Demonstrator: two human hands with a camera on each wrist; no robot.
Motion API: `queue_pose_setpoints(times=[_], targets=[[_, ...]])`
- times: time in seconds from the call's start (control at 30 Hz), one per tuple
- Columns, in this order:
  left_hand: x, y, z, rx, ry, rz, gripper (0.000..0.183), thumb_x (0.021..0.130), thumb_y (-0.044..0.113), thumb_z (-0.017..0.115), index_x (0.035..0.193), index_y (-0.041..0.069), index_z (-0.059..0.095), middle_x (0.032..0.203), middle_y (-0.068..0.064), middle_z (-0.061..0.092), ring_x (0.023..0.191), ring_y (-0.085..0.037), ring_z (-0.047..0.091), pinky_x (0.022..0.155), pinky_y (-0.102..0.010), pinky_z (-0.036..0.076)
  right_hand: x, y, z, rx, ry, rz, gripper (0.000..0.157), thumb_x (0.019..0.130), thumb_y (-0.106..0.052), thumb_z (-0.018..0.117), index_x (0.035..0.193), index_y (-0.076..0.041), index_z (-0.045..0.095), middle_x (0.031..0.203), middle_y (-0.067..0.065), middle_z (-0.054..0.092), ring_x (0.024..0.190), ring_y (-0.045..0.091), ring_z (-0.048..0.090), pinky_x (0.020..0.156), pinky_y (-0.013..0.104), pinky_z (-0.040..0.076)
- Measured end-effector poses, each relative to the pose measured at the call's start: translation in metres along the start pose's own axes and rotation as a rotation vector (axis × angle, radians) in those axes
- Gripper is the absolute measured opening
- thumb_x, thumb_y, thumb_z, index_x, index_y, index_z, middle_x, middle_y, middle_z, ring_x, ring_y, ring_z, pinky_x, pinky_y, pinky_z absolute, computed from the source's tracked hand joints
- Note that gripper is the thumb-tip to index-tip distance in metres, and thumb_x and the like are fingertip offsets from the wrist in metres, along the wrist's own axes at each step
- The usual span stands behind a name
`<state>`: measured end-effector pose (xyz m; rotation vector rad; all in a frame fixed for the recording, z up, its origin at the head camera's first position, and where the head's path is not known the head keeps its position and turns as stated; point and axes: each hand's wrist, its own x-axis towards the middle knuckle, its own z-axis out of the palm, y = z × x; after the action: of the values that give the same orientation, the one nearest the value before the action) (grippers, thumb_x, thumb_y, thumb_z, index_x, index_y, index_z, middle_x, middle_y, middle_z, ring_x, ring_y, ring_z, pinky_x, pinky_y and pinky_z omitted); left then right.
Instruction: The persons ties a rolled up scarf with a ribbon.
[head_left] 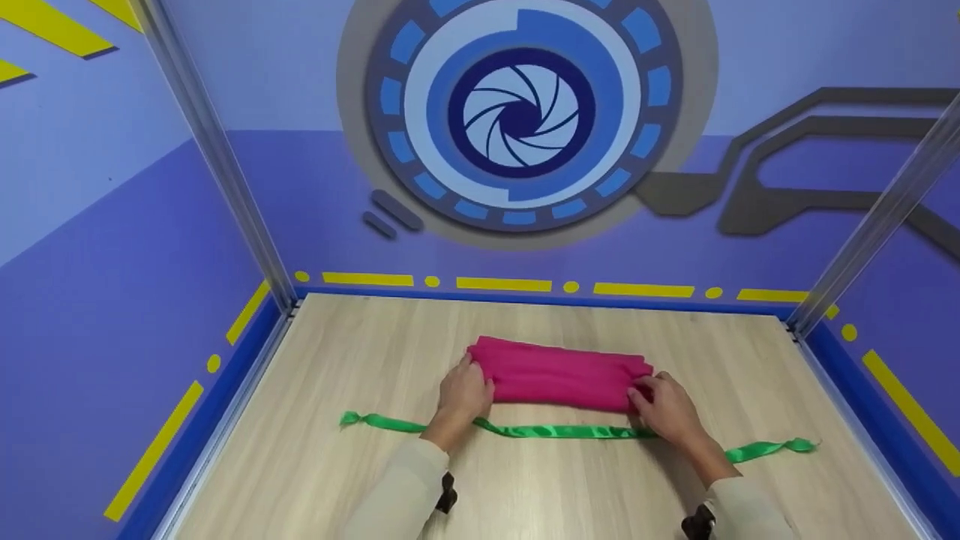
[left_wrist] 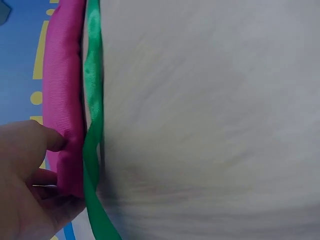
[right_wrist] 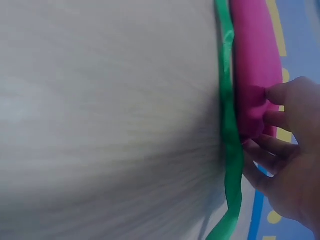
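Observation:
A bright pink cloth point(head_left: 559, 373), folded into a flat, long bundle, lies crosswise on the wooden table. My left hand point(head_left: 463, 390) grips its left end; in the left wrist view the thumb presses the front of the cloth point(left_wrist: 65, 95) while the fingers curl around the end. At the other end my right hand point(head_left: 670, 405) pinches the near corner between thumb and fingers, as the right wrist view of the cloth point(right_wrist: 252, 60) shows. A green satin ribbon point(head_left: 562, 432) runs along the cloth's near side, passing beneath both wrists, which hide parts of it.
The light wood table point(head_left: 540, 495) ends at a blue back wall point(head_left: 315, 202) with yellow dashes and a round printed emblem. Side walls with metal corner posts point(head_left: 217, 150) stand left and right. Both ribbon ends reach out past the forearms.

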<state>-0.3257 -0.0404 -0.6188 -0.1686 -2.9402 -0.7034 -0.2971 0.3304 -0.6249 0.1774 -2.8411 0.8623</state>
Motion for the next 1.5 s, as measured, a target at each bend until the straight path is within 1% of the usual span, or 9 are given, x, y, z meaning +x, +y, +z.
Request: queue_pose_setpoints(times=[0.07, 0.17, 0.3, 0.43, 0.57, 0.93, 1.2, 1.3, 1.5], targets=[[0.003, 0.001, -0.001, -0.054, 0.017, -0.015, 0.033, 0.103, 0.021, 0.067, 0.112, -0.01, 0.071, 0.142, -0.027, 0.06, 0.124, -0.04, 0.064, 0.1, -0.05, 0.056, 0.0, 0.001, -0.001, 0.028, 0.009, 0.003, 0.03, 0.103, -0.017, 0.071, 0.123, 0.005, 0.072, 0.105, 0.016, 0.064, 0.087, 0.025, 0.056, 0.079, 0.043, 0.05], [0.009, 0.001, -0.001, -0.139, 0.045, -0.069, 0.041, 0.105, 0.025, 0.067, 0.127, -0.009, 0.067, 0.137, -0.024, 0.062, 0.123, -0.039, 0.063, 0.1, -0.051, 0.056, 0.0, 0.002, -0.002, 0.066, 0.025, 0.038, 0.027, 0.103, -0.016, 0.069, 0.122, 0.004, 0.07, 0.106, 0.017, 0.063, 0.09, 0.027, 0.057, 0.08, 0.043, 0.049], [0.02, 0.001, 0.003, -0.247, 0.078, -0.16, 0.054, 0.106, 0.028, 0.067, 0.148, -0.003, 0.053, 0.137, -0.024, 0.06, 0.126, -0.04, 0.061, 0.102, -0.053, 0.053, -0.001, 0.001, -0.005, 0.071, 0.069, 0.162, 0.031, 0.103, -0.019, 0.069, 0.118, 0.007, 0.062, 0.102, 0.02, 0.06, 0.089, 0.031, 0.057, 0.077, 0.044, 0.049], [0.032, -0.001, 0.005, -0.303, 0.082, -0.244, 0.057, 0.106, 0.029, 0.066, 0.151, -0.001, 0.049, 0.139, -0.026, 0.059, 0.129, -0.043, 0.058, 0.106, -0.053, 0.05, 0.002, -0.003, -0.009, 0.005, 0.039, 0.27, 0.041, 0.101, -0.029, 0.07, 0.107, 0.01, 0.06, 0.094, 0.021, 0.057, 0.084, 0.032, 0.056, 0.071, 0.044, 0.048], [0.038, -0.005, 0.006, -0.303, 0.047, -0.3, 0.057, 0.105, 0.03, 0.067, 0.148, -0.004, 0.052, 0.138, -0.025, 0.059, 0.128, -0.042, 0.058, 0.109, -0.051, 0.048, 0.006, -0.006, -0.008, -0.074, -0.033, 0.281, 0.043, 0.099, -0.033, 0.073, 0.094, 0.009, 0.063, 0.088, 0.02, 0.055, 0.079, 0.032, 0.055, 0.066, 0.043, 0.046], [0.044, -0.009, 0.01, -0.242, -0.006, -0.336, 0.05, 0.1, 0.029, 0.075, 0.134, -0.006, 0.06, 0.123, -0.023, 0.062, 0.122, -0.039, 0.059, 0.104, -0.051, 0.05, 0.014, -0.008, 0.001, -0.097, -0.069, 0.271, 0.049, 0.099, -0.023, 0.071, 0.12, 0.02, 0.058, 0.106, 0.032, 0.06, 0.093, 0.042, 0.062, 0.08, 0.057, 0.054], [0.046, -0.009, 0.013, -0.195, -0.023, -0.339, 0.056, 0.101, 0.032, 0.072, 0.14, -0.005, 0.056, 0.128, -0.022, 0.062, 0.124, -0.039, 0.057, 0.104, -0.052, 0.05, 0.02, -0.009, 0.003, -0.069, -0.078, 0.268, 0.036, 0.099, -0.018, 0.069, 0.111, 0.015, 0.061, 0.095, 0.024, 0.063, 0.084, 0.033, 0.058, 0.074, 0.049, 0.052], [0.045, -0.008, 0.011, -0.19, -0.031, -0.331, 0.057, 0.101, 0.032, 0.072, 0.141, -0.006, 0.056, 0.129, -0.022, 0.062, 0.126, -0.04, 0.057, 0.104, -0.051, 0.051, 0.021, -0.008, 0.004, -0.088, -0.089, 0.258, 0.034, 0.099, -0.017, 0.067, 0.11, 0.015, 0.061, 0.094, 0.023, 0.064, 0.086, 0.034, 0.06, 0.076, 0.051, 0.053], [0.041, -0.006, 0.008, -0.193, -0.017, -0.3, 0.04, 0.101, 0.029, 0.073, 0.122, -0.004, 0.065, 0.11, -0.018, 0.066, 0.11, -0.038, 0.065, 0.093, -0.048, 0.055, 0.02, -0.01, 0.006, -0.136, -0.117, 0.263, 0.039, 0.101, -0.017, 0.062, 0.119, 0.017, 0.06, 0.103, 0.026, 0.064, 0.095, 0.038, 0.064, 0.085, 0.056, 0.054]])
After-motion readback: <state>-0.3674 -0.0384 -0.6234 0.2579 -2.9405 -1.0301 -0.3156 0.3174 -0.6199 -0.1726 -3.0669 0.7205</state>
